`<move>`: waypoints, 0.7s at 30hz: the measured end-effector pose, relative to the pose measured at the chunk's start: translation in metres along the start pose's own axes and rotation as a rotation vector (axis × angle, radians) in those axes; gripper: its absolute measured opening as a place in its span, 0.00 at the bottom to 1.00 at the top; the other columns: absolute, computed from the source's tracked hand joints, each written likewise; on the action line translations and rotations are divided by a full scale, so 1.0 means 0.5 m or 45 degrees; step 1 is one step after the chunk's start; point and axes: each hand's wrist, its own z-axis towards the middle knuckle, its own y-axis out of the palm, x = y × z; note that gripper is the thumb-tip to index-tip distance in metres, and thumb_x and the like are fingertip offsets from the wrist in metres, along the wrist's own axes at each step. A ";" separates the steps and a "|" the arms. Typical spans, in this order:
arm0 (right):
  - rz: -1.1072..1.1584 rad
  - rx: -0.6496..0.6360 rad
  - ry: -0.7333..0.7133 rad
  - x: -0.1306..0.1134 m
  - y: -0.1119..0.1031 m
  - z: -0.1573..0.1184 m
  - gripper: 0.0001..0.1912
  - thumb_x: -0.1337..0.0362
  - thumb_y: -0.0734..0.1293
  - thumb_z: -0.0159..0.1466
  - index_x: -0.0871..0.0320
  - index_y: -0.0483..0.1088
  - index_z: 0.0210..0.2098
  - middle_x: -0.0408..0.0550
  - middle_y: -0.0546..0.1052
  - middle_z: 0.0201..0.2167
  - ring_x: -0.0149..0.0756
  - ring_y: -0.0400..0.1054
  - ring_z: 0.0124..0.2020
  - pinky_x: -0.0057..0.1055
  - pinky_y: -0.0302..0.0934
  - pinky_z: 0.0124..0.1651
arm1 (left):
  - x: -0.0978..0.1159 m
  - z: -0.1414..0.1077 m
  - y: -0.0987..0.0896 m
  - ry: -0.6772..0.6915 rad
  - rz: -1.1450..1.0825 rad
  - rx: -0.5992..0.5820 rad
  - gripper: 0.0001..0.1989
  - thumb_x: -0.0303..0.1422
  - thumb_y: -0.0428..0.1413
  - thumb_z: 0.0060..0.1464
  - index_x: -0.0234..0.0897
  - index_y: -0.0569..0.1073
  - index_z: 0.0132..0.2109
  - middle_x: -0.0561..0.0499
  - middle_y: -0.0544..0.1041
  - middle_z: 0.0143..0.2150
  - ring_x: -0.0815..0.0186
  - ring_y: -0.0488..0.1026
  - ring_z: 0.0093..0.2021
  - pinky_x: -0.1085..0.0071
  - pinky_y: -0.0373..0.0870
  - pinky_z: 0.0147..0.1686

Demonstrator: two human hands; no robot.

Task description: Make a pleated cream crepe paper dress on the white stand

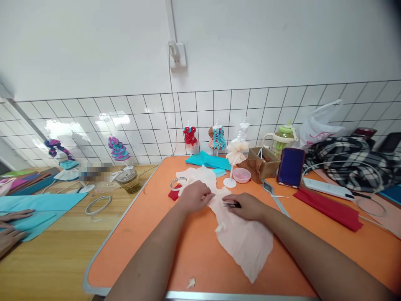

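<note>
A wrinkled sheet of pale pink crepe paper (247, 242) lies across the middle of the orange table, narrowing between my hands. My left hand (194, 196) rests on its upper part, thumb and fingers closed in a pinch on the paper. In my closed right hand (249, 206) is a small black tool (234, 205) with thin metallic tips that point left toward my left hand; whether it is scissors I cannot tell. Just behind the paper stands a white mini dress form (230, 182) wearing a gathered pale paper skirt (237, 152).
Tape rolls (178, 184), blue paper (206, 161), a pink bowl (242, 175) and decorated dress forms (190, 136) stand behind. On the right are a cardboard box (269, 161), phone (290, 167) and red paper (328, 208). At left, another person's hands (12, 234) press light-blue paper.
</note>
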 end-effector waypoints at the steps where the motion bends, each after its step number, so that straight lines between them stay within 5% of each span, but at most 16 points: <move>1: -0.015 -0.036 -0.048 -0.016 0.008 0.002 0.21 0.55 0.62 0.59 0.47 0.66 0.53 0.44 0.75 0.46 0.40 0.69 0.43 0.31 0.59 0.42 | 0.016 0.002 0.013 0.061 -0.027 -0.105 0.15 0.39 0.47 0.56 0.40 0.75 0.31 0.47 0.75 0.31 0.60 0.68 0.39 0.67 0.61 0.39; 5: -0.128 -0.107 -0.074 -0.045 0.011 0.008 0.20 0.53 0.60 0.61 0.48 0.67 0.51 0.47 0.77 0.41 0.42 0.70 0.41 0.30 0.58 0.38 | 0.035 0.003 0.049 -0.057 -0.146 -0.314 0.09 0.36 0.51 0.51 0.41 0.75 0.34 0.50 0.76 0.34 0.63 0.70 0.36 0.71 0.62 0.32; 9: -0.164 -0.148 0.159 -0.006 -0.016 -0.003 0.32 0.48 0.58 0.60 0.52 0.56 0.61 0.54 0.74 0.46 0.46 0.68 0.43 0.33 0.57 0.39 | 0.012 -0.001 0.041 -0.168 -0.120 -0.369 0.11 0.41 0.52 0.50 0.41 0.75 0.33 0.51 0.76 0.31 0.65 0.70 0.30 0.72 0.59 0.25; 16: 0.025 -0.341 0.081 -0.011 -0.029 -0.012 0.36 0.52 0.66 0.55 0.44 0.54 0.62 0.47 0.75 0.41 0.42 0.68 0.39 0.29 0.56 0.38 | 0.016 0.008 0.048 -0.312 0.129 -0.293 0.22 0.52 0.50 0.49 0.46 0.73 0.46 0.48 0.77 0.36 0.55 0.71 0.39 0.66 0.62 0.32; 21: 0.092 -0.329 0.002 -0.032 -0.018 -0.008 0.36 0.55 0.65 0.57 0.45 0.49 0.63 0.48 0.73 0.45 0.43 0.66 0.43 0.30 0.55 0.40 | 0.001 0.011 0.073 -0.393 -0.162 -0.200 0.15 0.46 0.58 0.42 0.40 0.73 0.33 0.48 0.75 0.37 0.57 0.70 0.40 0.69 0.63 0.34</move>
